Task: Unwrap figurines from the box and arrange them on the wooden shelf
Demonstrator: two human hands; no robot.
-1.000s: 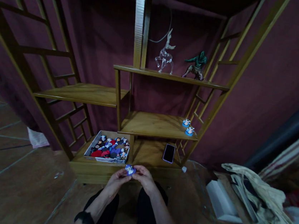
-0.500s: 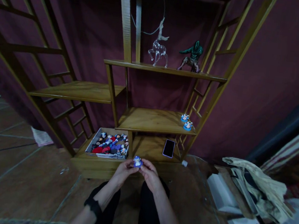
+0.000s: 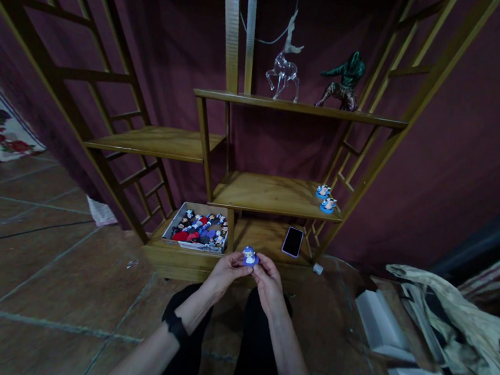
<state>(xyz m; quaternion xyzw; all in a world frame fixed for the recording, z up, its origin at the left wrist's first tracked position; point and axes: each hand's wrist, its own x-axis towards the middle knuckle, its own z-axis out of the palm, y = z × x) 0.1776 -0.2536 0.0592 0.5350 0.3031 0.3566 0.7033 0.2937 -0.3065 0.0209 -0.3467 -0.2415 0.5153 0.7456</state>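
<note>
A small purple-and-white figurine [image 3: 249, 257] on a round purple base is held upright between both my hands, in front of the shelf. My left hand [image 3: 225, 274] pinches its left side, and my right hand [image 3: 269, 281] grips the right side of the base. Behind and to the left, a shallow box [image 3: 172, 240] full of small figurines stands on the bottom shelf. Two blue-and-white figurines [image 3: 328, 205] sit at the right end of the middle shelf [image 3: 262, 194].
A phone [image 3: 292, 242] lies on the bottom shelf. Above stand a clear deer statuette [image 3: 285, 71] and a green hooded figure [image 3: 346, 81]. White boxes [image 3: 383, 326] and a heap of cloth [image 3: 456, 316] lie on the floor at right. A small white object [image 3: 317, 268] rests near the shelf's foot.
My view has turned a little left and down, so everything appears shifted right and the shelf higher. Both hands still hold the figurine, which now faces the camera slightly more clearly.
</note>
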